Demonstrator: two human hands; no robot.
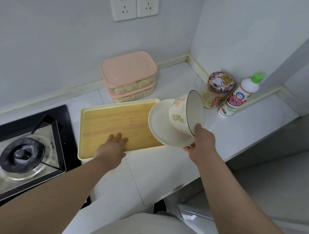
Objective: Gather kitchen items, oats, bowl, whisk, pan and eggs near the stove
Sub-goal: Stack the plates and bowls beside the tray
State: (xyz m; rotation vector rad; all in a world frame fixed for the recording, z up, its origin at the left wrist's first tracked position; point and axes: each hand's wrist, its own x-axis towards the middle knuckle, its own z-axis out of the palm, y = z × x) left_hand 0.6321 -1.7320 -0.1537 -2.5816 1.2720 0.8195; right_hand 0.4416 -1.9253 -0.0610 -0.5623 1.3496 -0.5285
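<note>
The left hand [115,144] rests flat, fingers straight, on the tray [111,116] at frame centre. The right hand [201,142] grips a tilted plate [157,124] and flowered bowl [180,112] together over the tray's right end. The oats jar [216,93] stands on the table [163,171] further right.

The tray [111,116] has a matt wood-grain floor inside a smooth cream plastic rim. The bowl [179,111] and plate [157,124] look like glossy glazed ceramic. The counter [163,171] is smooth, white and faintly shiny. The stove [71,138] is glossy black glass round a dull metal burner [24,154]. The stacked boxes [129,76] are cloudy plastic with matt pink lids. The oat jar [215,96] is clear plastic, and the bottle [243,93] is glossy white plastic.
</note>
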